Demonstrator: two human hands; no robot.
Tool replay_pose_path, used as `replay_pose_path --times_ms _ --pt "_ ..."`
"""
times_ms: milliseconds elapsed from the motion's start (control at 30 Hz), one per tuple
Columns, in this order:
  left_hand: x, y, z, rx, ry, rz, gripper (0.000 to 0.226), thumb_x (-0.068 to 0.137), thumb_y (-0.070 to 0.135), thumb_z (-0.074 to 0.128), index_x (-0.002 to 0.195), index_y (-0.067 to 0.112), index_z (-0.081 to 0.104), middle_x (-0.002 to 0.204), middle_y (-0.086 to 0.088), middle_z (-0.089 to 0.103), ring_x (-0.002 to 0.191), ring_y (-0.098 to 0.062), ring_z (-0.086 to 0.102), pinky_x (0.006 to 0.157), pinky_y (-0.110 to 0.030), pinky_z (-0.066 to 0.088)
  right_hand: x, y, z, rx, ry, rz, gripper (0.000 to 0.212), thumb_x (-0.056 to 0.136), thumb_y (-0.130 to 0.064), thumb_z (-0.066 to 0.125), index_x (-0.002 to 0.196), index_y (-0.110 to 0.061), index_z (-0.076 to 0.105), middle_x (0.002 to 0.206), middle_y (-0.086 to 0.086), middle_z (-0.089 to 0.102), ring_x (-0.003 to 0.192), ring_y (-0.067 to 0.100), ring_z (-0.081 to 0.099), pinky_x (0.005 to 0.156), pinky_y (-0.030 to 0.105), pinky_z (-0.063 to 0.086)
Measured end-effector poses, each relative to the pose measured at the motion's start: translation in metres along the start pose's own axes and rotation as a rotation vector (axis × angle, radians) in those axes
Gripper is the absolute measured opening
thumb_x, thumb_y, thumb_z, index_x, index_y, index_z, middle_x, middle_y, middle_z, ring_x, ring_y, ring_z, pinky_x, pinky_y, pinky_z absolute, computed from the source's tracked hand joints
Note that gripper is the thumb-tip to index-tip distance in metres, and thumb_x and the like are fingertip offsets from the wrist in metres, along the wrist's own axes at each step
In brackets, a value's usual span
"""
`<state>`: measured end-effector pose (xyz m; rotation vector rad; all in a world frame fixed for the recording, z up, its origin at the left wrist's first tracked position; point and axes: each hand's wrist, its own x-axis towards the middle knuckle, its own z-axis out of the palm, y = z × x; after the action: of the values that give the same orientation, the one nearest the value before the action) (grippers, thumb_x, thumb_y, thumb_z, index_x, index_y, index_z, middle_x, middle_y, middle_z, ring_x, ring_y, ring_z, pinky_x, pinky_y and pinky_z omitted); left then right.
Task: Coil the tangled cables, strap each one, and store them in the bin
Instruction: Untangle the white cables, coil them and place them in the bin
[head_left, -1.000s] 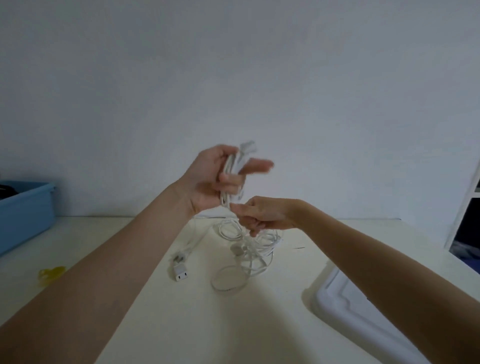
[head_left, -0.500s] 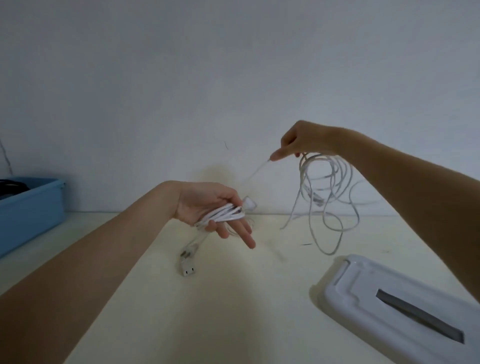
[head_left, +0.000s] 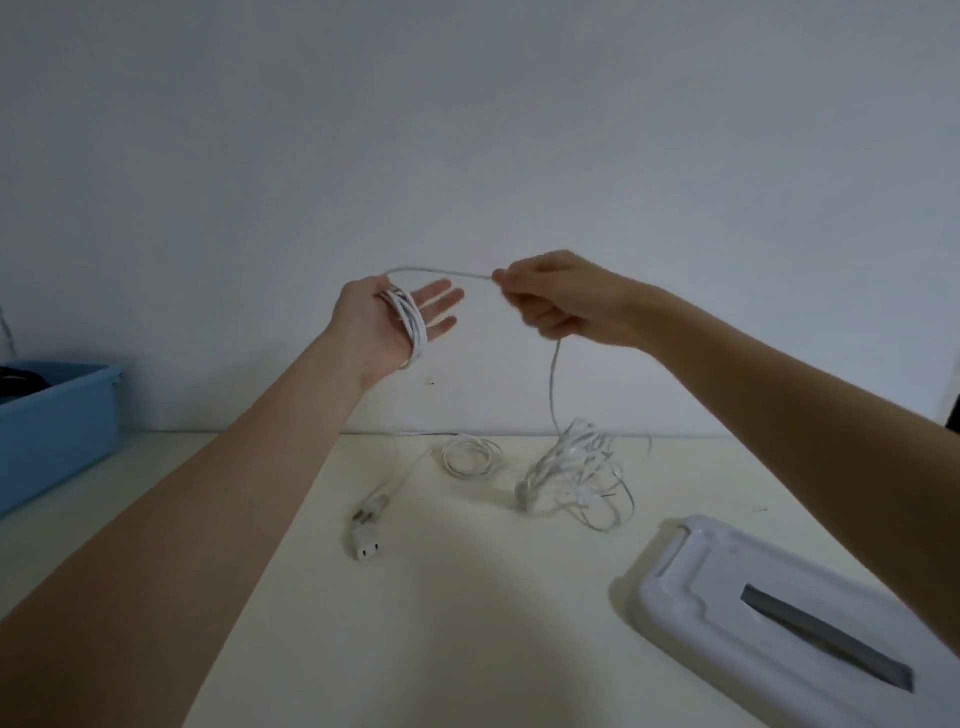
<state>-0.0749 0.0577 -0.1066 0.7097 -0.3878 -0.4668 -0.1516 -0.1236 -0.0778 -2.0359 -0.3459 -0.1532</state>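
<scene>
Fingers of the left hand (head_left: 387, 325) spread straight, white cable (head_left: 410, 317) looped around the palm; the right hand (head_left: 558, 299) pinches its strand above the tangle (head_left: 576, 475) on the table (head_left: 467, 623), blue bin (head_left: 57, 415) far left.

The left hand (head_left: 387, 325) is raised with its palm open and fingers straight, several turns of white cable (head_left: 410, 318) wound around it. The right hand (head_left: 558, 301) pinches the same cable just beside it; the cable drops to a loose tangle (head_left: 574, 475) on the table (head_left: 467, 623). A blue bin (head_left: 57, 426) sits far left, a white lid (head_left: 779, 613) lower right.
</scene>
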Motion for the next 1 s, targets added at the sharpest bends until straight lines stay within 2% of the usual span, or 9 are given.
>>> replay_pose_path --times_ms 100,233,333,467,567,667,800,900,1000 --pt "-0.002 0.004 0.013 -0.161 -0.095 0.052 0.032 0.097 0.012 0.026 0.074 0.003 0.047 0.077 -0.025 0.068 0.06 -0.027 0.07 0.063 -0.039 0.058 -0.012 0.019 0.028 0.053 -0.244 0.073 0.034 0.101 -0.026 0.035 0.074 -0.012 0.051 0.051 -0.008 0.033 0.044 0.007 0.024 0.04 0.017 0.021" --pt "-0.015 0.004 0.036 0.002 -0.232 -0.154 0.046 0.093 0.013 0.034 0.131 -0.012 0.038 0.066 -0.014 0.065 0.032 -0.003 0.047 0.04 -0.016 0.047 -0.018 0.046 0.059 -0.019 -0.382 0.176 0.055 0.099 -0.043 0.031 0.057 -0.013 0.048 0.05 -0.001 0.031 0.045 0.012 0.025 0.051 0.022 0.035" --pt "-0.033 0.001 0.037 0.501 -0.429 -0.432 0.05 0.086 0.022 0.033 0.125 -0.009 0.042 0.063 -0.007 0.064 0.028 -0.001 0.039 0.03 -0.01 0.035 -0.008 0.059 0.054 -0.169 -0.256 0.182 0.05 0.099 -0.038 0.038 0.056 -0.012 0.037 0.053 0.002 0.026 0.047 0.013 0.025 0.051 0.022 0.036" --pt "-0.044 -0.012 0.013 0.997 -0.59 -0.791 0.05 0.085 0.03 0.03 0.115 -0.005 0.05 0.077 -0.004 0.069 0.034 -0.003 0.046 0.034 -0.012 0.035 0.005 0.061 0.027 -0.445 -0.037 0.193 0.03 0.089 -0.013 0.056 0.061 -0.001 0.051 0.05 0.0 0.031 0.045 0.013 0.033 0.041 0.016 0.031" --pt "-0.043 -0.017 -0.009 1.108 -0.53 -0.948 0.046 0.091 0.029 0.031 0.117 -0.004 0.049 0.096 -0.009 0.071 0.044 -0.007 0.055 0.04 -0.013 0.041 0.007 0.049 0.008 -0.571 0.085 0.182 0.053 0.077 -0.021 0.075 0.044 -0.015 0.033 0.038 -0.006 0.028 0.036 0.008 0.034 0.041 0.013 0.029" --pt "-0.04 -0.02 -0.029 1.167 -0.356 -1.0 0.044 0.099 0.029 0.022 0.115 -0.003 0.048 0.106 -0.009 0.067 0.057 -0.01 0.064 0.045 -0.014 0.045 0.01 0.033 -0.009 -0.605 0.295 0.089 0.048 0.076 -0.014 0.075 0.044 -0.014 0.039 0.038 -0.004 0.036 0.04 0.008 0.042 0.04 0.011 0.031" --pt "-0.041 -0.018 -0.047 1.167 -0.13 -0.811 0.041 0.102 0.023 0.025 0.094 -0.003 0.056 0.089 -0.011 0.071 0.066 -0.016 0.07 0.047 -0.019 0.05 0.013 0.009 -0.033 -0.503 0.581 0.006 0.042 0.075 -0.007 0.069 0.045 -0.014 0.04 0.033 -0.008 0.034 0.039 0.008 0.036 0.04 0.016 0.029" --pt "-0.038 -0.008 -0.051 0.87 0.038 -0.679 0.039 0.1 0.024 0.031 0.08 -0.003 0.05 0.064 -0.012 0.067 0.045 -0.01 0.063 0.035 -0.014 0.044 0.015 -0.005 -0.042 -0.379 0.689 -0.025 0.044 0.074 -0.004 0.066 0.045 -0.015 0.035 0.036 -0.008 0.029 0.044 0.011 0.027 0.046 0.021 0.023" --pt "-0.026 -0.005 -0.045 0.543 0.169 -0.347 0.022 0.095 0.014 0.038 0.077 0.005 0.047 0.051 -0.005 0.063 0.048 -0.014 0.064 0.051 -0.021 0.053 0.016 -0.008 -0.04 -0.234 0.694 -0.028 0.047 0.077 -0.003 0.064 0.048 -0.016 0.029 0.05 -0.001 0.025 0.045 0.012 0.023 0.046 0.022 0.022"
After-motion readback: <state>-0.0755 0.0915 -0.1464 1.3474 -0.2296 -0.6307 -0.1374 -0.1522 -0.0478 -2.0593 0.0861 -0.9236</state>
